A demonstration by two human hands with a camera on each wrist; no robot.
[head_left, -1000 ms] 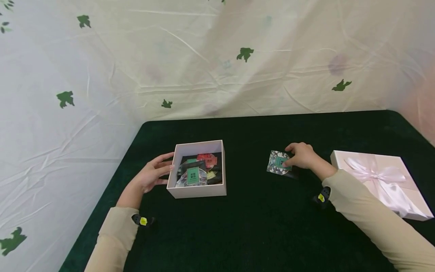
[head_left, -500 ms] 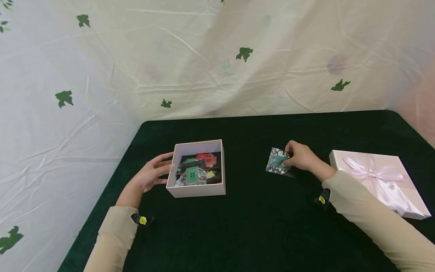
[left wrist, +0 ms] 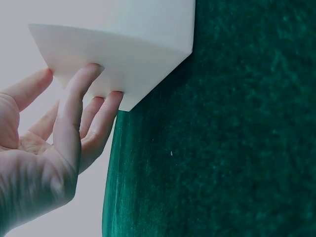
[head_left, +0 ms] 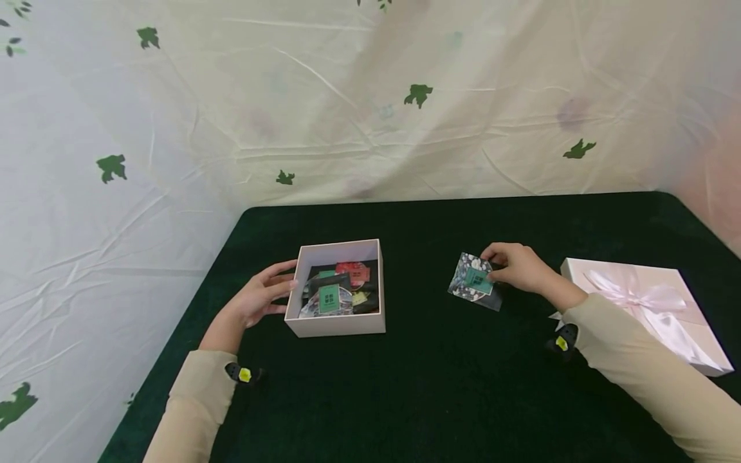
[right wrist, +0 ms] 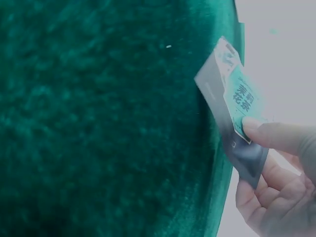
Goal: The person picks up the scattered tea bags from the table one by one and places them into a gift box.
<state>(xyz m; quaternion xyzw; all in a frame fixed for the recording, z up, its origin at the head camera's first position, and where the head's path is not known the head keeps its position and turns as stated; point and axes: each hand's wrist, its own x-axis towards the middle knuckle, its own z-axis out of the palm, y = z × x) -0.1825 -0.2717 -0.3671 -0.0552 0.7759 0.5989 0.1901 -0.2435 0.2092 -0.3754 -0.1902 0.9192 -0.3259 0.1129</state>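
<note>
An open white box (head_left: 338, 325) sits on the dark green table (head_left: 440, 386), holding several small colourful packets (head_left: 338, 289). My left hand (head_left: 263, 292) rests with straight fingers (left wrist: 94, 106) against the box's left wall (left wrist: 123, 64). My right hand (head_left: 515, 267) pinches a small floral packet with a green label (head_left: 471, 283), lifted off the cloth and tilted. In the right wrist view the thumb (right wrist: 274, 136) presses on the packet (right wrist: 237, 103), fingers curled behind it.
A pale pink lid with a satin bow (head_left: 648, 308) lies at the right edge of the table. A cream sheet with green leaf prints (head_left: 370, 103) hangs behind and to the left. Bare green cloth lies between box and lid.
My right hand has raised the floral packet off the table and shifted it slightly left. The left hand and box have stayed put.
</note>
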